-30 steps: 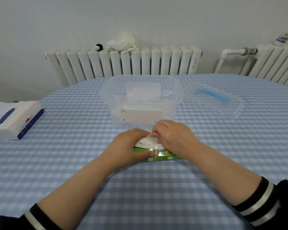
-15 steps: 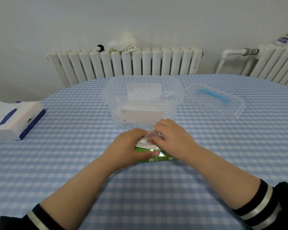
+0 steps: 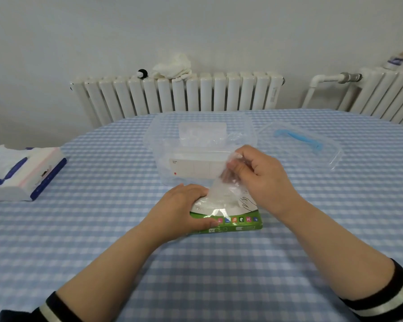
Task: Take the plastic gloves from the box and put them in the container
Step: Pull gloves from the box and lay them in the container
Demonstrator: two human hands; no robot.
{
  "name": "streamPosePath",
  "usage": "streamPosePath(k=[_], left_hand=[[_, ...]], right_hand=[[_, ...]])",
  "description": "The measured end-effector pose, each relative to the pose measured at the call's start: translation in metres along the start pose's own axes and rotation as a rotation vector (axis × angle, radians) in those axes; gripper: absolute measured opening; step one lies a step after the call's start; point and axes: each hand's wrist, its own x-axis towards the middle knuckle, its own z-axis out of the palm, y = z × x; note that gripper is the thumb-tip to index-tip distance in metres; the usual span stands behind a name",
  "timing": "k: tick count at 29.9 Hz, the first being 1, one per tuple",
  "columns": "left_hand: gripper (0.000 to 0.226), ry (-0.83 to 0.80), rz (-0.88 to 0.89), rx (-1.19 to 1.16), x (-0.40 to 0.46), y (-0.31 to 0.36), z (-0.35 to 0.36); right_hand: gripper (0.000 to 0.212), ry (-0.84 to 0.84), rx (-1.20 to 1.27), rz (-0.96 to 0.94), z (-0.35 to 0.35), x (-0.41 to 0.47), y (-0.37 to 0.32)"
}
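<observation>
A thin, clear plastic glove [image 3: 221, 182] is rising out of the top of the flat green-and-white glove box [image 3: 233, 223], which is lying on the blue-and-white checked tablecloth [image 3: 196, 275] just in front of the transparent plastic container [image 3: 168, 163]. The right hand [image 3: 261, 177] is pinching the glove's upper end between thumb and curled fingers, holding it above the box and against the container's near wall. The left hand [image 3: 182, 212] is gripping the box's left end, its fingers lying over the top and its thumb pressing along the front edge. Inside the container more clear plastic is lying crumpled. The container's clear lid with a blue handle [image 3: 298, 138] is lying just to its right. A blue-and-white tissue pack [image 3: 23, 173] is sitting well apart at the left edge, and a white ribbed radiator [image 3: 177, 96] is standing behind the table.
</observation>
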Motion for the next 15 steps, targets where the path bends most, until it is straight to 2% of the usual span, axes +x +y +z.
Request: streamPosePath(k=[5, 9, 12, 13, 15], left_hand=[[0.057, -0.077, -0.087, -0.016, 0.001, 0.004, -0.005], [0.06, -0.141, -0.143, -0.102, 0.002, 0.008, -0.016], [0.043, -0.113, -0.169, -0.477, 0.011, 0.013, -0.028], [0.048, -0.07, -0.159, -0.694, 0.013, 0.019, -0.033], [0.076, 0.048, -0.149, -1.11, 0.02, 0.023, -0.04]], right_hand=[[0.02, 0.209, 0.125, -0.058, -0.029, 0.019, -0.043], [0.018, 0.278, 0.279, 0.015, -0.052, 0.034, -0.057], [0.021, 0.267, 0.383, 0.082, -0.053, 0.038, -0.051], [0.022, 0.262, 0.398, 0.087, -0.052, 0.039, -0.048], [0.023, 0.253, 0.395, 0.097, -0.05, 0.038, -0.041]])
